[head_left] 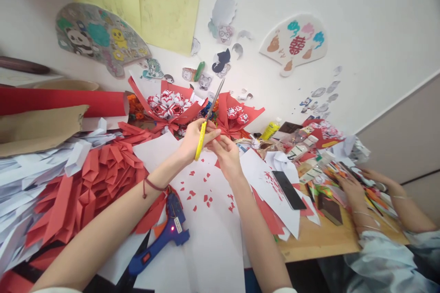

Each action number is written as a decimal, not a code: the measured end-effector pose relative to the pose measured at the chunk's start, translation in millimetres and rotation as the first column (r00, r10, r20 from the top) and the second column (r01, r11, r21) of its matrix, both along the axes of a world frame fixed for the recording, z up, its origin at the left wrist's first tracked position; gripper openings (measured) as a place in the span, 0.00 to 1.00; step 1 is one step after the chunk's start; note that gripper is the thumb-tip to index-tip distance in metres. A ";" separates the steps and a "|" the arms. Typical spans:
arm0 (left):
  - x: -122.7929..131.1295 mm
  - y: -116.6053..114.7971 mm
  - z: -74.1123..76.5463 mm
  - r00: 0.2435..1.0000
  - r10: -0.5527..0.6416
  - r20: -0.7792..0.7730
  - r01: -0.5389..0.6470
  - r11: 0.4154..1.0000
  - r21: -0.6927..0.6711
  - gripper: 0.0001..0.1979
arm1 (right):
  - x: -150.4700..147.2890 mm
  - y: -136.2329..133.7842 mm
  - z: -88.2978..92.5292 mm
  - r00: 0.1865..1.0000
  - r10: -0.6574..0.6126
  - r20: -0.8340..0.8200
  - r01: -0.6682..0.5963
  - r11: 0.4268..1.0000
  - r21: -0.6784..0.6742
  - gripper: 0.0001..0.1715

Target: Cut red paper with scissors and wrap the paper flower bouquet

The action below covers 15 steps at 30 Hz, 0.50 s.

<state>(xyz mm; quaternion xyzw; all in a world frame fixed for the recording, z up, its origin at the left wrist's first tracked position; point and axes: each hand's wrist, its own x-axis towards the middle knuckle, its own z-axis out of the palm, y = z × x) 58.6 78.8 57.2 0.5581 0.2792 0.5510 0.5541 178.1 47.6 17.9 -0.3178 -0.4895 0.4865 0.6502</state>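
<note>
My left hand is closed around yellow-handled scissors, whose blades point up and away toward the wall. The fingertips of my right hand are pinched together and meet those of my left. A small piece of red paper shows between them, partly hidden by the fingers. Below both hands lies a large white sheet scattered with small red paper scraps. A blue hot glue gun with a lit red light rests left of the scraps, under my left forearm.
Folded red paper strips and white paper strips pile up on the left. Red-wrapped paper flower bouquets stand against the wall. A black phone lies on papers at right. Another person's hands reach among the clutter.
</note>
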 end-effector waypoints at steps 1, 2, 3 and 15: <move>0.8 -1.6 0.2 1.000 -0.003 0.001 0.003 1.000 -0.010 0.23 | -0.7 -0.3 -0.4 1.000 -0.028 0.005 0.028 1.000 0.008 0.17; 1.3 -2.8 0.4 1.000 -0.004 -0.004 0.004 1.000 -0.015 0.23 | -1.1 -0.4 -0.7 0.999 -0.054 0.008 0.054 0.998 0.015 0.15; 1.3 -3.3 0.7 1.000 0.000 -0.020 0.000 1.000 -0.010 0.23 | -1.3 -0.5 -1.0 0.997 -0.076 0.009 0.076 0.997 0.019 0.14; -49.2 23.2 16.5 0.505 0.434 -0.746 0.052 0.848 0.528 0.26 | 22.9 3.2 6.8 0.949 -0.310 -0.059 0.312 0.949 0.037 0.12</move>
